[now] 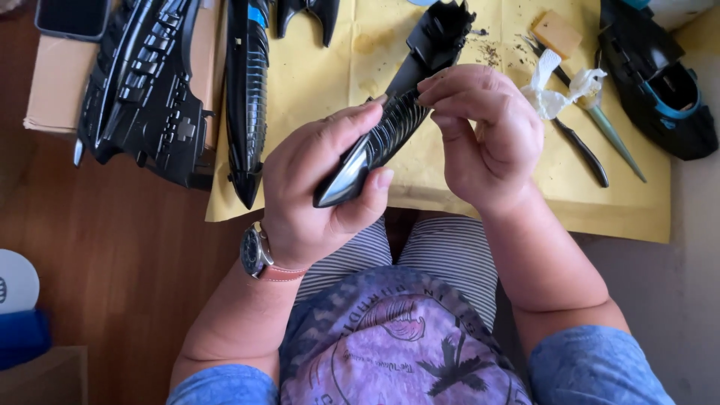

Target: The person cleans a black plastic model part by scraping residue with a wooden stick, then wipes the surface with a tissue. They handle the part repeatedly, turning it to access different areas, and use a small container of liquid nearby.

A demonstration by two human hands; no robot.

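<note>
Left hand (315, 187) closed around lower end of long black ribbed plastic part (390, 127), steadying it in air above lap. Right hand (484, 131) pinches part's midsection from other side, fingertips on ribs. Beyond grip: yellow paper sheet (337, 67) catching debris. Right of grip: pliers (581, 146), rag-wrapped tool (592, 97). Left: black shell pieces (142, 82).

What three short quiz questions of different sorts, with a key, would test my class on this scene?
1. True or false: both hands hold the long black plastic part.
2. Which wrist wears the watch? A left, B right.
3. Fill in: the parts lie on a ____ paper sheet.

Key: 1 true: the left hand wraps its lower end, the right hand pinches its middle. 2 A. 3 yellow.
</note>
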